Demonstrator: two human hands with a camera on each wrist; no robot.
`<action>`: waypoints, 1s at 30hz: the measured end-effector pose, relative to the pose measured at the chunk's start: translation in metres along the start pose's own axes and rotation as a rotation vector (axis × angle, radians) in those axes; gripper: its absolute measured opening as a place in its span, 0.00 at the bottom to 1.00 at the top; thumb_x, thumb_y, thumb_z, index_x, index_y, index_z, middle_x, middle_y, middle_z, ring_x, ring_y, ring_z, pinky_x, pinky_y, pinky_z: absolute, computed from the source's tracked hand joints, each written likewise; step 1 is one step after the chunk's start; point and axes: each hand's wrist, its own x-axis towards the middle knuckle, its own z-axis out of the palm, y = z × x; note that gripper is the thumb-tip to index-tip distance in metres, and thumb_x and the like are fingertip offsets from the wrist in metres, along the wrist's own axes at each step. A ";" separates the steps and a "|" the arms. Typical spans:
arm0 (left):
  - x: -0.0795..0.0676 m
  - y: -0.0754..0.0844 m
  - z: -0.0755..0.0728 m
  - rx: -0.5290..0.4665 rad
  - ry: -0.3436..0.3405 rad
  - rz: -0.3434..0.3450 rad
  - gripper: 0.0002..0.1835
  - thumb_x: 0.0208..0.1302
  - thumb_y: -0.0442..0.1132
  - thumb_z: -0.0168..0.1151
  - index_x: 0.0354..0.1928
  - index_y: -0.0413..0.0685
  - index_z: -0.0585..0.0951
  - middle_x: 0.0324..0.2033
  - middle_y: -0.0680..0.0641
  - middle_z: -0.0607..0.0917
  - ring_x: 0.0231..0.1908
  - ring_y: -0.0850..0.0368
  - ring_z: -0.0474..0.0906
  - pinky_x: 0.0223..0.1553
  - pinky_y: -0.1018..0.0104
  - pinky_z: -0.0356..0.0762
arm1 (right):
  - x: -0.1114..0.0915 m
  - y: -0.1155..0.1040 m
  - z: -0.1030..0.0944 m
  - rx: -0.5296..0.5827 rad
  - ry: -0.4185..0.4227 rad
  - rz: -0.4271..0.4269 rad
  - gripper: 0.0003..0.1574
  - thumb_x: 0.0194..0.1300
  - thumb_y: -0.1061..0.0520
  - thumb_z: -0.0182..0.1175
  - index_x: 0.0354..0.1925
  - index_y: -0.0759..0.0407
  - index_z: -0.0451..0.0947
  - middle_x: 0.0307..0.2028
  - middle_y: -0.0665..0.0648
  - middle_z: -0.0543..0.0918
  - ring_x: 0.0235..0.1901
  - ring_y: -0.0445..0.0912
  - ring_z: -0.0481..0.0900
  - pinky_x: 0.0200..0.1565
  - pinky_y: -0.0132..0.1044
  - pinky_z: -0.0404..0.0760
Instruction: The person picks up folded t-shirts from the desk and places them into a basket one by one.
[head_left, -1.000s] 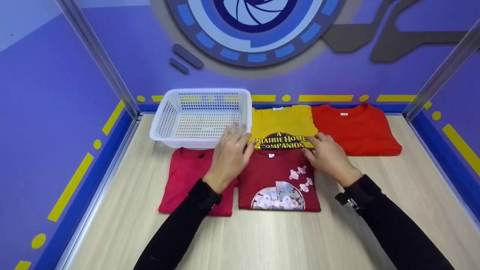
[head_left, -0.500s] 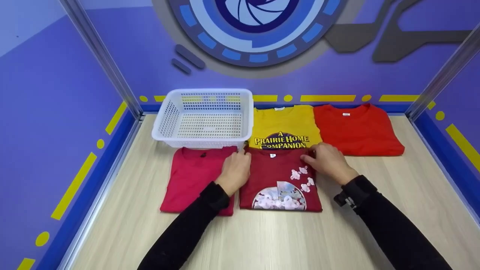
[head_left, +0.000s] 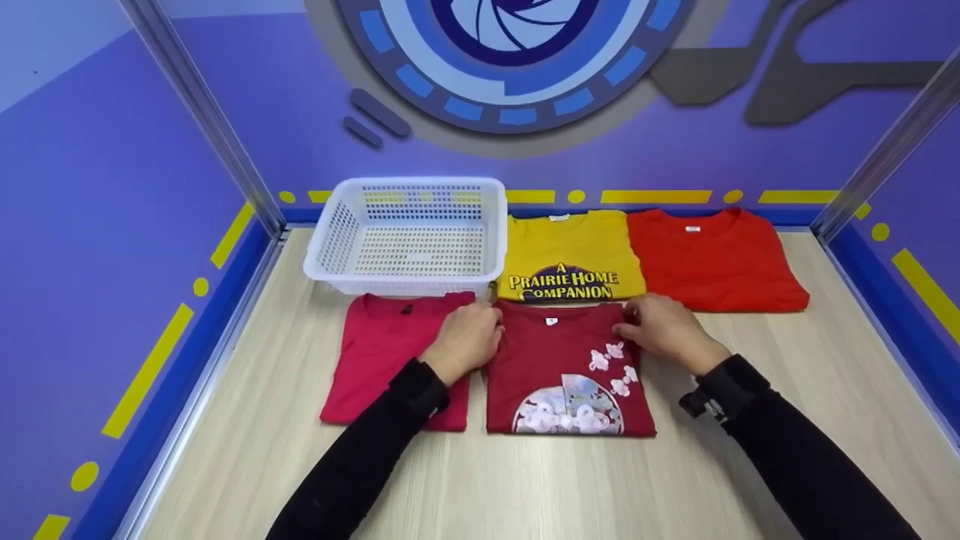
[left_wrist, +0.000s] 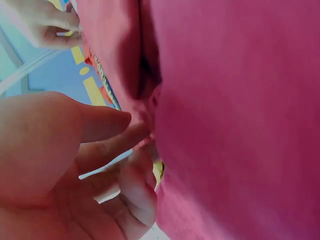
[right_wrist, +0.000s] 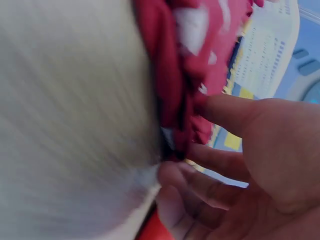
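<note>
A folded dark red T-shirt (head_left: 562, 367) with a pale floral print lies between both hands. My left hand (head_left: 469, 334) pinches its upper left corner; in the left wrist view the fingers (left_wrist: 115, 145) curl at the fabric's edge. At the upper right corner my right hand (head_left: 664, 330) grips the same shirt, thumb on top and fingers below in the right wrist view. Beside it on the left is a folded crimson T-shirt (head_left: 382, 360), partly covered by my left hand and wrist. Behind the dark red shirt lies a folded yellow T-shirt (head_left: 570, 247) with printed lettering.
A white perforated plastic basket (head_left: 420, 285) stands at the back left. To the right of the yellow shirt lies a folded bright red T-shirt (head_left: 716, 262). Blue-purple panels (head_left: 270, 97) wall in the wooden tabletop (head_left: 570, 487) at the back and sides.
My left hand has come down from near the basket's rim to the dark red T-shirt's corner. Both hands now grip that shirt, which has shifted slightly toward me and to the right.
</note>
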 end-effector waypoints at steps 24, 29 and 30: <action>0.049 -0.026 0.038 0.045 -0.199 -0.078 0.12 0.72 0.48 0.70 0.40 0.46 0.88 0.47 0.42 0.91 0.49 0.38 0.90 0.50 0.43 0.89 | 0.017 -0.001 -0.003 0.028 -0.165 -0.031 0.16 0.76 0.47 0.70 0.43 0.60 0.84 0.32 0.58 0.81 0.36 0.53 0.81 0.39 0.42 0.76; 0.037 -0.010 0.002 -0.043 -0.213 -0.088 0.10 0.74 0.44 0.69 0.41 0.44 0.87 0.47 0.41 0.91 0.51 0.38 0.89 0.54 0.42 0.88 | 0.020 0.000 -0.002 0.064 -0.164 -0.062 0.13 0.78 0.51 0.65 0.40 0.60 0.83 0.33 0.58 0.82 0.35 0.51 0.81 0.39 0.41 0.77; 0.035 -0.010 0.001 -0.063 -0.205 -0.089 0.09 0.74 0.43 0.68 0.42 0.44 0.87 0.47 0.41 0.91 0.51 0.39 0.89 0.54 0.43 0.87 | 0.019 0.000 -0.002 0.068 -0.161 -0.066 0.13 0.78 0.51 0.65 0.42 0.60 0.84 0.34 0.59 0.82 0.36 0.51 0.81 0.39 0.41 0.77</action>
